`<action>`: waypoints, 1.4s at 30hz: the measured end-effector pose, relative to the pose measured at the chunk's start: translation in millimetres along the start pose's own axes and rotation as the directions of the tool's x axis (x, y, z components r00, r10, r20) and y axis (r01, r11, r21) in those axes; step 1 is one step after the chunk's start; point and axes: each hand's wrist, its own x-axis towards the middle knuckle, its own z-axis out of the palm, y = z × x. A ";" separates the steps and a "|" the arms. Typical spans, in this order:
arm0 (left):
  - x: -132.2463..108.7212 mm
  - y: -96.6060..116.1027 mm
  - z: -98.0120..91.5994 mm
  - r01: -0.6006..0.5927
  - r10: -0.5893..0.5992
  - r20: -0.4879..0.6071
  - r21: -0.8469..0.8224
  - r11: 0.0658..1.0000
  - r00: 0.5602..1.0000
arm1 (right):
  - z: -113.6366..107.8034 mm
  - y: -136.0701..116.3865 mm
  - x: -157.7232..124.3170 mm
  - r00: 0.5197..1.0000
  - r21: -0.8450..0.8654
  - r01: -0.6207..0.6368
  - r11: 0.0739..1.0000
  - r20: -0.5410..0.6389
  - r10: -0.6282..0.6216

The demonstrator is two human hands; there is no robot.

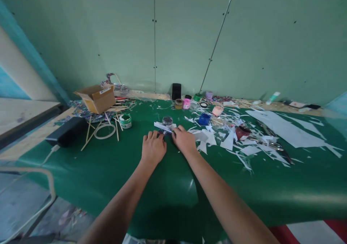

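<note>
My left hand rests on the table with curled fingers, its thumb against a small dark patterned piece beneath a white paper strip. From the other side, my right hand closes its bent fingers on the right end of the strip. What lies under the fingertips is partly hidden. Just behind the strip stands a small clear jar with grey contents. White paper scraps lie close to the right hand.
A green cover spans the table. Left are a green-labelled jar, tape roll, sticks, black box and cardboard box. Right are a blue jar, dark red jar, scissors and a large paper sheet.
</note>
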 end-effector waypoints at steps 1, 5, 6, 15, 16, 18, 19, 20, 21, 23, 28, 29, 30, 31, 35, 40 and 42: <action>0.0 0.0 -0.2 0.008 -0.008 -0.002 0.000 1.000 1.000 | 0.2 -0.1 0.0 1.000 0.000 0.004 1.000 -0.004 -0.004; 0.0 -0.7 -0.3 0.001 -0.001 0.006 -0.005 1.000 1.000 | -0.2 -0.3 -1.1 0.999 0.007 0.025 1.000 -0.023 -0.025; 0.0 -1.0 -0.2 -0.008 0.008 0.010 -0.005 1.000 1.000 | -0.5 -0.4 -1.5 0.999 0.011 0.031 0.999 -0.026 -0.031; 3.2 -2.8 4.9 -0.006 0.006 0.023 0.019 1.000 1.000 | 2.3 0.5 -0.4 0.996 0.085 0.087 0.993 -0.001 -0.087; 3.5 -2.7 5.4 -0.001 0.000 0.023 0.021 1.000 1.000 | 2.9 0.6 -0.2 0.995 0.094 0.097 0.991 0.005 -0.098; 3.7 -2.7 5.5 0.011 -0.011 0.019 0.022 1.000 1.000 | 3.9 0.8 -0.1 0.992 0.115 0.122 0.986 0.021 -0.125; 3.5 -2.7 5.0 0.017 -0.017 0.014 0.020 1.000 1.000 | 4.2 0.9 -0.2 0.990 0.125 0.135 0.983 0.030 -0.140; 3.0 -2.7 4.1 0.028 -0.028 0.007 0.017 0.999 1.000 | 4.5 1.0 -0.4 0.987 0.134 0.147 0.980 0.040 -0.154; 2.4 -2.7 2.8 0.045 -0.045 -0.005 0.013 0.999 0.999 | 4.7 1.1 -0.5 0.985 0.142 0.157 0.977 0.049 -0.165; 0.8 -2.5 -0.9 0.106 -0.105 -0.044 0.006 0.994 0.993 | 4.8 1.2 -1.0 0.983 0.157 0.164 0.974 0.058 -0.175; -2.3 -2.2 -8.7 0.187 -0.186 -0.139 -0.005 0.982 0.973 | 4.0 0.1 -3.0 0.985 0.203 0.164 0.965 0.026 -0.172; -2.3 -2.5 -8.6 0.168 -0.168 -0.135 -0.006 0.986 0.977 | 4.1 -0.3 -3.3 0.986 0.215 0.163 0.963 0.009 -0.168; -2.1 -3.1 -8.0 0.146 -0.145 -0.122 -0.006 0.989 0.982 | 4.5 -0.6 -3.4 0.987 0.226 0.158 0.961 -0.013 -0.159; -1.7 -3.7 -6.9 0.125 -0.125 -0.104 -0.004 0.992 0.987 | 5.2 -0.7 -3.2 0.989 0.237 0.148 0.960 -0.037 -0.143; 0.7 -6.7 -1.7 0.110 -0.110 -0.036 0.007 0.994 0.993 | 9.6 0.7 0.4 0.991 0.263 0.050 0.963 -0.130 -0.016; 2.2 -8.2 -0.9 0.127 -0.127 -0.013 0.021 0.992 0.992 | 9.5 4.0 2.8 0.977 0.315 -0.002 0.949 -0.203 0.070; 2.4 -8.7 -1.8 0.129 -0.129 -0.006 0.023 0.991 0.992 | 7.2 5.1 1.0 0.968 0.354 -0.016 0.935 -0.228 0.103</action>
